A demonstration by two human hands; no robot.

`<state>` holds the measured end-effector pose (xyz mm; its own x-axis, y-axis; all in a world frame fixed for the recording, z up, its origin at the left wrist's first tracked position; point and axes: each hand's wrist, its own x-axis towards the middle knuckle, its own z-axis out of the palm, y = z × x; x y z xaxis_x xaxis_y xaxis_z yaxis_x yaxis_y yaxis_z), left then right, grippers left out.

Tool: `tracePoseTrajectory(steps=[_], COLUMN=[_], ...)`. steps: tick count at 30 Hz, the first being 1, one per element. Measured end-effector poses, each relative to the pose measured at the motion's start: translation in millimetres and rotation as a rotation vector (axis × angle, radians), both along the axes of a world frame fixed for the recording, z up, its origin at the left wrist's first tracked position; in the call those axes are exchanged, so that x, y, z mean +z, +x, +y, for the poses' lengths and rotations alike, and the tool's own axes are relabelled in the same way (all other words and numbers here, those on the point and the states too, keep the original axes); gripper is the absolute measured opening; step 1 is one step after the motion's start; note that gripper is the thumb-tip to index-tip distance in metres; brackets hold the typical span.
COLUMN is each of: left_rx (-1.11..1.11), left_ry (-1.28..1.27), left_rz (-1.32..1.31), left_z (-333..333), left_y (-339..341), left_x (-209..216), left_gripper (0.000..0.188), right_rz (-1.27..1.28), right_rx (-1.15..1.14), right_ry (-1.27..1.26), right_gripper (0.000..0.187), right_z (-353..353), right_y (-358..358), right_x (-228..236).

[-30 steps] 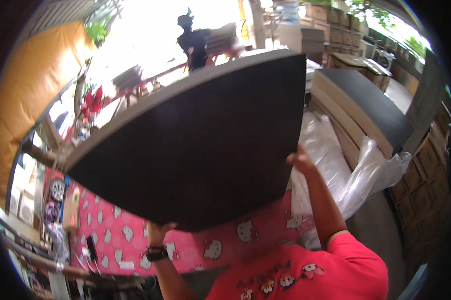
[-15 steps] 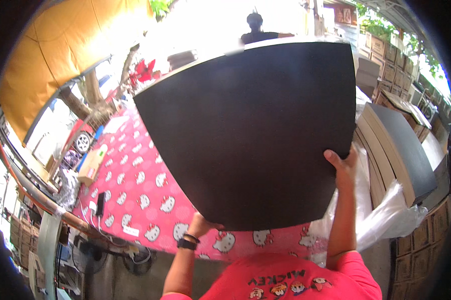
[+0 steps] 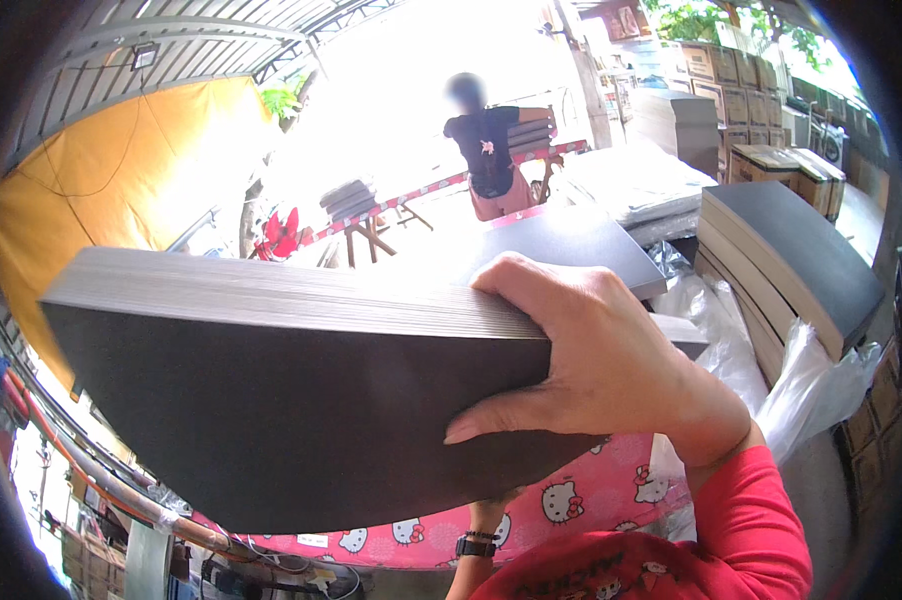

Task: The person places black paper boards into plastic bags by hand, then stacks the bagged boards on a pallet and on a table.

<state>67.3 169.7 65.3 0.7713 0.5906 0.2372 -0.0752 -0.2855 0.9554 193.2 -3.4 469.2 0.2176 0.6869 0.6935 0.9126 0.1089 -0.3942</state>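
Observation:
A thick stack of black sheets is tilted up in front of me, its light grey layered edge uppermost. My right hand grips it near the right end of that edge, fingers over the top and thumb pressed on the black face. Low down, my left hand, with a dark band at the wrist, is at the stack's lower edge; its fingers are mostly hidden behind the sheets. Beneath lies a table with a pink patterned cover. Beyond my right hand, another dark stack lies flat.
Dark-topped stacks stand at the right beside crumpled clear plastic. Ahead, a person in a dark shirt handles grey stacks at a farther table. Cartons are piled at the far right. A long pipe runs along the left.
The stack has tipped, showing its layered edge, and shifted left. My right hand has gone from its side edge to its top edge. The view has lifted, showing more of the other person.

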Motion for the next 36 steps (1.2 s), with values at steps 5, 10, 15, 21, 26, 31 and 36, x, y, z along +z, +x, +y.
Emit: tracePoseTrajectory(steps=[5,10,15,21,26,31,36], left_rx=[0.180,0.129,0.105,-0.052,0.419,0.602,0.638], left_ry=[0.626,0.106,0.162,0.117,0.221,0.115,0.105], left_rz=[0.193,0.040,0.185,0.242,-0.070,-0.277,-0.322], left_z=[-9.9,4.2,51.2,58.7,97.3,60.8,58.1], left_y=[-34.2,-68.0,-114.0,-124.6,-170.1,-121.3,-127.0], left_x=[-17.7,55.7,80.7,122.8,139.0,175.7,165.3], left_gripper=[0.053,0.065,0.082,0.061,0.056,0.071,0.072], right_rz=[-0.043,0.377,0.894,1.013,1.046,1.129,0.702], right_rx=[0.066,0.159,0.244,0.288,0.311,0.573,0.151], right_ry=[0.104,0.191,0.361,0.391,0.385,0.002,-0.544], right_gripper=[0.061,0.060,0.070,0.070,0.074,0.075,0.053], right_z=[14.2,-7.5,-12.5,-23.4,-15.8,-36.5,-44.8], right_y=[9.9,35.0,65.7,68.9,64.6,92.8,100.3], right_x=[-27.6,-44.8,-183.4,-234.4,-219.8,-261.9,-383.3])
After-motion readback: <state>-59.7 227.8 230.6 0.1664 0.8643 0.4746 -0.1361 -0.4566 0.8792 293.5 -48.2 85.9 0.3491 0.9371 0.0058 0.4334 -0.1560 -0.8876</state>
